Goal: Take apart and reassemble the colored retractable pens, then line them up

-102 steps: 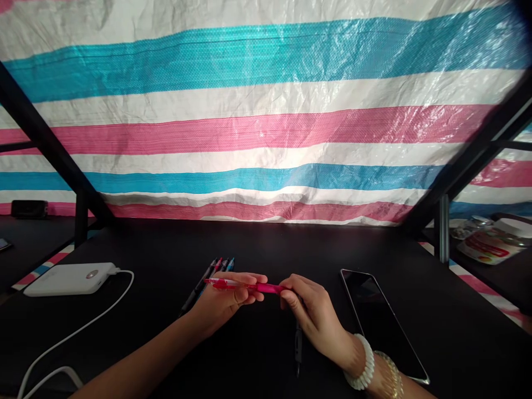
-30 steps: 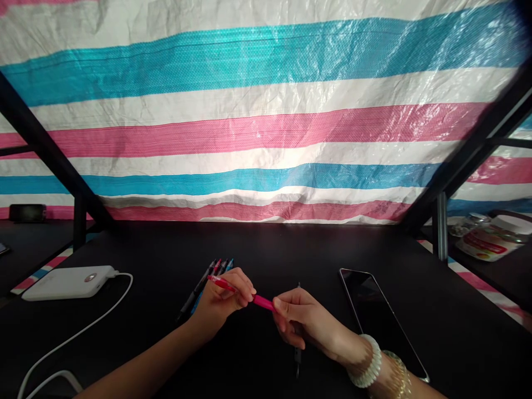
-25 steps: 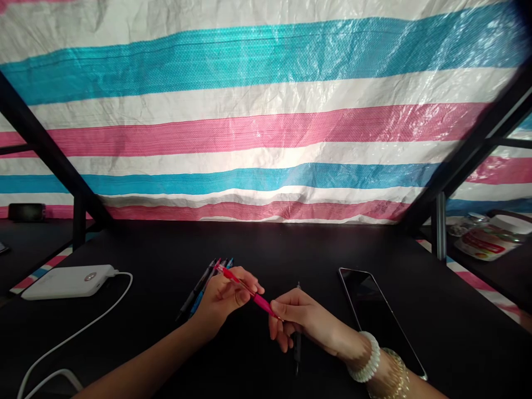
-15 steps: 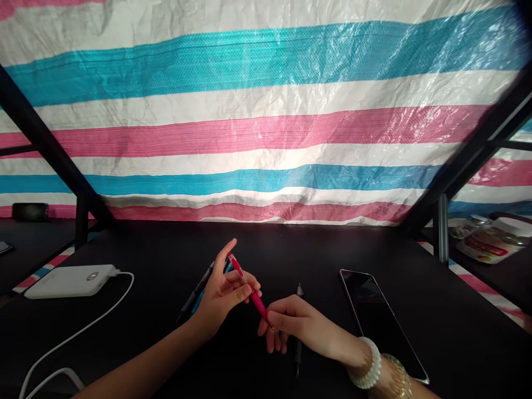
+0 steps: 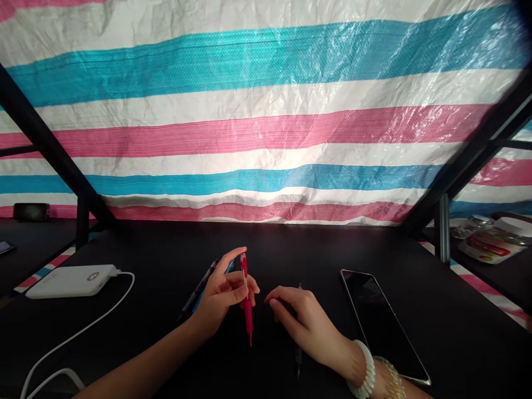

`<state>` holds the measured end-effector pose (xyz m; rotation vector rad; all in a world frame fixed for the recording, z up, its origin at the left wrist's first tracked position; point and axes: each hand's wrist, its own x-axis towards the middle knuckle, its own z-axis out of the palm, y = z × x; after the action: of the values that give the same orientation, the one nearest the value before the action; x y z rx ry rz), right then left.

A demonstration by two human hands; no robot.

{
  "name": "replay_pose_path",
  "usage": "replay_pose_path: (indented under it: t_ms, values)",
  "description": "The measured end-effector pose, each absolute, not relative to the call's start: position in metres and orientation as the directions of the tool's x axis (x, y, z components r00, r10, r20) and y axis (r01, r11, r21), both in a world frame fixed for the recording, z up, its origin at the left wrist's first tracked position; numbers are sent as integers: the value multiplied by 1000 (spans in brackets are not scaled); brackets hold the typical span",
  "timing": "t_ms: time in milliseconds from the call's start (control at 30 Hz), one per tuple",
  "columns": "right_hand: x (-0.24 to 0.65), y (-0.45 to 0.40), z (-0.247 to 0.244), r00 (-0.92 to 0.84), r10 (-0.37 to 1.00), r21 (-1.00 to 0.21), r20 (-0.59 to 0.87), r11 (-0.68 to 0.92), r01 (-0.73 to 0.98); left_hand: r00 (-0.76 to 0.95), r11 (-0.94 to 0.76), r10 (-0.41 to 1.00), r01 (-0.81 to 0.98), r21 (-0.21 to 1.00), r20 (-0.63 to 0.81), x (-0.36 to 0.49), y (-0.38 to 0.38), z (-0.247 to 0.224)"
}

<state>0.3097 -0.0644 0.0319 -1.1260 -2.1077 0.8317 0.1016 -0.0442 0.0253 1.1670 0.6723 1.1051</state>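
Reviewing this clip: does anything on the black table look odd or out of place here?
Nothing looks spilled or damaged. The only slight oddity is a dark pen lying alone beneath the right hand, apart from the group of pens behind the left hand, which holds a red pen upright.

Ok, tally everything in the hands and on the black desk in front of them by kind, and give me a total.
Pens: 4 (red pen in the left hand, black pen, blue pen, dark pen by the right hand)
Power banks: 1
Cables: 1
Phones: 1
Total: 7 in view; the left hand may hide more pens.
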Motion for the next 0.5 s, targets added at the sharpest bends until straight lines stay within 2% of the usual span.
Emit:
replay_pose_path:
  t_ms: [167,500]
  values:
    - [309,-64,29,-466,852,-702,239,483,523,368,6,922,-322,947,120,100,-42,22]
    - [309,-64,28,-457,859,-684,231,477,552,380,22,919,-310,950,103,101,-44,28]
